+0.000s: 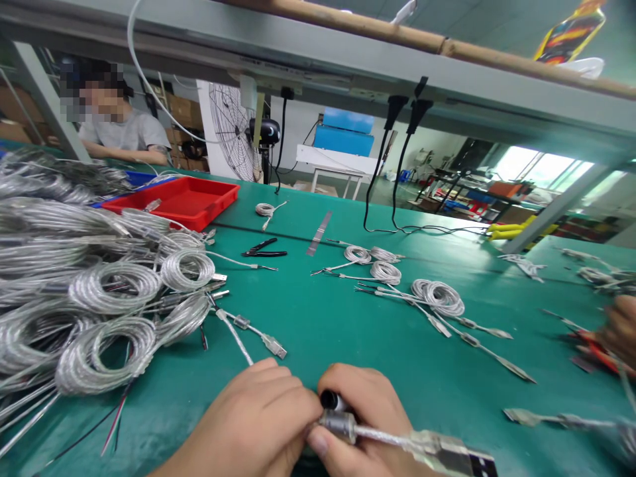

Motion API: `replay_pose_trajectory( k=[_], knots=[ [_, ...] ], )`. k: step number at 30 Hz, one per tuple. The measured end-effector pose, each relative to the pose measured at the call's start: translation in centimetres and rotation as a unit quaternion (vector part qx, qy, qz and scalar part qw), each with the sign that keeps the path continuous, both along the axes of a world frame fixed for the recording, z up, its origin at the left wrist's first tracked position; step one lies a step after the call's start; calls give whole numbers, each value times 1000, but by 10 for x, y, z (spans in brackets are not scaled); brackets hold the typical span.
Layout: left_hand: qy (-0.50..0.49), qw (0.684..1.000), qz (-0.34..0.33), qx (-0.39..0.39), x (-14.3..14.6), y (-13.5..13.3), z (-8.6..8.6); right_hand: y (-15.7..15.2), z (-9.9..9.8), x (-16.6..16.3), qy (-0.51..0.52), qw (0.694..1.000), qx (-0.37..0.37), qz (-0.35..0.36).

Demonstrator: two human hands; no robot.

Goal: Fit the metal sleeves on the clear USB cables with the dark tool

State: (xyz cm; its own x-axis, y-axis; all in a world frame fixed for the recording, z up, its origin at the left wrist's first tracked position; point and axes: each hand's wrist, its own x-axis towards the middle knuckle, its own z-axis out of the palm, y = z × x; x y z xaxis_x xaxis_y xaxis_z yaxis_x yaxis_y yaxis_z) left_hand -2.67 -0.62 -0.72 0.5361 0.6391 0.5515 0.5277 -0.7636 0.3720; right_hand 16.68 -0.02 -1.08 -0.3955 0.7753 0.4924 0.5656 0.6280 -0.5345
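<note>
At the front edge of the view my left hand (253, 421) and my right hand (368, 417) meet, both closed on a USB cable (377, 434). The cable's grey cylindrical bead (338, 425) shows between thumb and fingers of my right hand. Its metal USB plug (472, 457) points to the lower right. A black tube-like end (332, 399) sticks out of my right fist just above the bead; the rest of it is hidden. What lies inside my left fingers is covered. A clear cable (236, 338) leads up from behind my left hand toward the pile.
Many coiled clear cables (114, 291) are heaped on the left, beside a red tray (183, 202). Black cutters (263, 250), a metal ruler-like strip (318, 233) and more coils (437, 297) lie on the green mat (298, 318). A co-worker's hand (621, 331) with red-handled pliers (596, 351) works at right.
</note>
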Motion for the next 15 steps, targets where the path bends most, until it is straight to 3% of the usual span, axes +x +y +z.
replay_pose_trajectory(
  k=[7, 15],
  knots=[
    [29, 995, -43, -79, -2, 4, -4, 1, 0, -1, 11, 1000, 4, -4],
    [0, 1000, -17, -15, 0, 3, 0, 1, -6, 1, 39, 999, -1, 15]
  ],
)
